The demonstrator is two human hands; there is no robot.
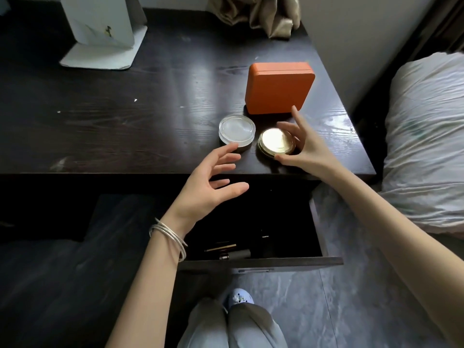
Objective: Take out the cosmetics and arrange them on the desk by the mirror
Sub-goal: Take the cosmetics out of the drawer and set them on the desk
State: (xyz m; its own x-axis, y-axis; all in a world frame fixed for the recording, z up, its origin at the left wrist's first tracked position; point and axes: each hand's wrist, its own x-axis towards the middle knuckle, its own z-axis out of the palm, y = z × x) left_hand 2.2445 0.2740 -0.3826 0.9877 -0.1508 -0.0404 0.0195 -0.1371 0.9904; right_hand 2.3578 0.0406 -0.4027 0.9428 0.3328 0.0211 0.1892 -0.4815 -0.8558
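Observation:
A round gold compact [275,143] lies flat on the dark wooden desk [125,116] near its front right corner. My right hand [305,144] holds it by the rim, thumb at the front and fingers at the back. Left of it stands a clear-lidded round jar [236,131]. Behind both sits an orange square case [278,87]. My left hand [213,184] hovers over the open drawer [263,262], fingers spread and empty, fingertips near the jar. Inside the dark drawer lie a few slim dark tubes [231,251].
A white mirror stand [100,33] is at the back left of the desk. Beige cloth [261,13] is bunched at the back. A bed with a pale pillow [426,136] is to the right. My legs and a shoe [238,298] are below the drawer.

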